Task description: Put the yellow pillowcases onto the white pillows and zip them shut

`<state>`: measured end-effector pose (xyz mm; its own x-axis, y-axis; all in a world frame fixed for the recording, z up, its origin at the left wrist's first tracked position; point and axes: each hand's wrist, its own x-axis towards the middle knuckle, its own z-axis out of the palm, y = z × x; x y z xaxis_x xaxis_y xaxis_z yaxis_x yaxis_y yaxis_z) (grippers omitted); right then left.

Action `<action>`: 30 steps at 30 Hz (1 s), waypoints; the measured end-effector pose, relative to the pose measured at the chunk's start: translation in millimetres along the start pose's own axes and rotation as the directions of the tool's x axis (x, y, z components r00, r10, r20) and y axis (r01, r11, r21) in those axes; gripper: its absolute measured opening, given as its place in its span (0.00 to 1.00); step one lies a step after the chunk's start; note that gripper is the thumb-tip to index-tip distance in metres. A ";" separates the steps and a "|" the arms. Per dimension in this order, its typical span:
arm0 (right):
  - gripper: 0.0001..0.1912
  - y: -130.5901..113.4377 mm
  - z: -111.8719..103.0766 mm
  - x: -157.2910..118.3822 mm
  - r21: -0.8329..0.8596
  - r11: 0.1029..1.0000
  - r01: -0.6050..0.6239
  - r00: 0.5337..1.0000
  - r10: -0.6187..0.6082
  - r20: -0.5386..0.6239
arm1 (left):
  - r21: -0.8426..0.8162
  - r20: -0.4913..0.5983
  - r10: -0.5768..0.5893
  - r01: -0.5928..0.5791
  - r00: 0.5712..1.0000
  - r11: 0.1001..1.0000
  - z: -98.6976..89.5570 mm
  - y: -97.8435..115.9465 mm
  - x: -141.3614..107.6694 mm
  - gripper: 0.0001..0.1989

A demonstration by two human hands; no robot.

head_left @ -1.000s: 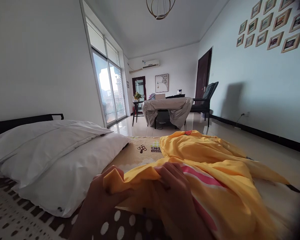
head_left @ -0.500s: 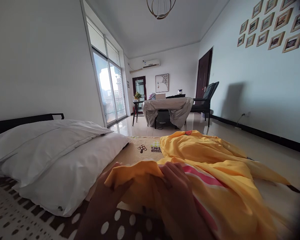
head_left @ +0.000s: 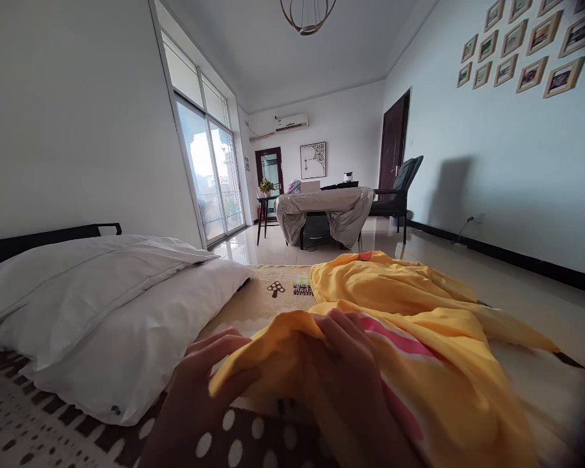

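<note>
A yellow bedding cloth (head_left: 409,351) with a pink stripe and a small red print lies rumpled across the right of the bed. Its near edge is bunched up between my hands. My right hand (head_left: 346,364) is closed over this edge, fingers on top. At the cloth's left corner, my left hand (head_left: 205,370) has its fingers raised and curved, the fabric lying loosely between them and the thumb. What the thumbs and undersides of the fingers do is partly hidden by the folds.
White pillows (head_left: 112,325) are stacked on the left of the bed. A beige mat (head_left: 268,305) with a mushroom print lies beyond my hands, and brown dotted bedding (head_left: 234,448) is nearest me. Farther off stand a covered table (head_left: 341,198) and a black chair (head_left: 400,188).
My left fingers have lifted and loosened from the cloth's left corner, and the corner has shifted slightly right. My right hand keeps its hold. The view has turned slightly.
</note>
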<state>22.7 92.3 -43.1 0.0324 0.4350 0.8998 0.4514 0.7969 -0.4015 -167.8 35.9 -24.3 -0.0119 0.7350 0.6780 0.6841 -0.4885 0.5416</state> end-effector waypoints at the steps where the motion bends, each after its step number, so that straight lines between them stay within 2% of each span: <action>1: 0.12 2.0 0.3 -0.1 -0.001 1.000 -0.010 1.000 0.010 0.002 | -0.033 0.044 0.004 -0.002 0.999 0.999 -1.4 1.3 2.1 0.07; 4: 0.12 6.5 1.4 -0.4 -0.007 0.999 -0.035 0.999 0.035 0.007 | -0.075 0.138 -0.019 0.029 0.990 0.997 -1.6 6.4 8.4 0.05; 9: 0.11 0.7 -3.0 2.1 0.006 0.999 0.033 0.998 -0.033 0.060 | -0.120 0.049 0.034 -0.028 0.998 0.992 8.0 4.2 9.8 0.09; 12: 0.07 -5.7 -7.2 5.3 0.041 0.996 0.083 0.986 -0.088 0.144 | -0.123 0.059 0.020 -0.013 0.998 0.992 13.9 -1.8 8.8 0.07; 15: 0.09 -6.5 -7.8 6.1 0.070 0.990 0.121 0.977 -0.132 0.170 | -0.133 0.112 -0.047 0.062 0.993 0.989 17.3 -4.0 8.9 0.05; 17: 0.10 -3.7 -6.7 4.9 0.070 0.989 0.130 0.983 -0.138 0.123 | -0.153 0.132 -0.088 0.108 0.987 0.982 17.7 -3.0 9.2 0.04; 21: 0.08 1.9 -6.4 3.5 0.021 0.998 0.065 0.997 -0.066 0.031 | -0.209 0.128 -0.198 0.222 0.972 0.952 13.9 3.0 10.0 0.10; 24: 0.13 2.0 -9.4 6.4 -0.013 1.000 0.021 0.999 -0.021 0.026 | -0.225 0.121 -0.306 0.326 0.944 0.918 9.3 8.5 12.3 0.15; 26: 0.16 1.7 -11.7 9.5 -0.026 1.000 -0.002 1.000 0.003 0.021 | -0.248 0.136 -0.356 0.380 0.924 0.891 7.1 10.5 14.3 0.15; 28: 0.18 3.0 -13.0 11.6 -0.045 0.998 -0.035 0.999 0.036 0.017 | -0.309 0.204 -0.396 0.443 0.895 0.842 6.1 10.5 15.9 0.17; 30: 0.18 6.8 -12.5 11.8 -0.060 0.995 -0.076 0.997 0.077 0.021 | -0.379 0.316 -0.404 0.504 0.858 0.776 6.0 9.2 16.0 0.20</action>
<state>37.3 97.6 -33.0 0.0481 0.5039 0.8624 0.5000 0.7353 -0.4575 -157.3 46.0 -11.4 -0.0556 0.9770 0.2061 0.2489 -0.1863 0.9504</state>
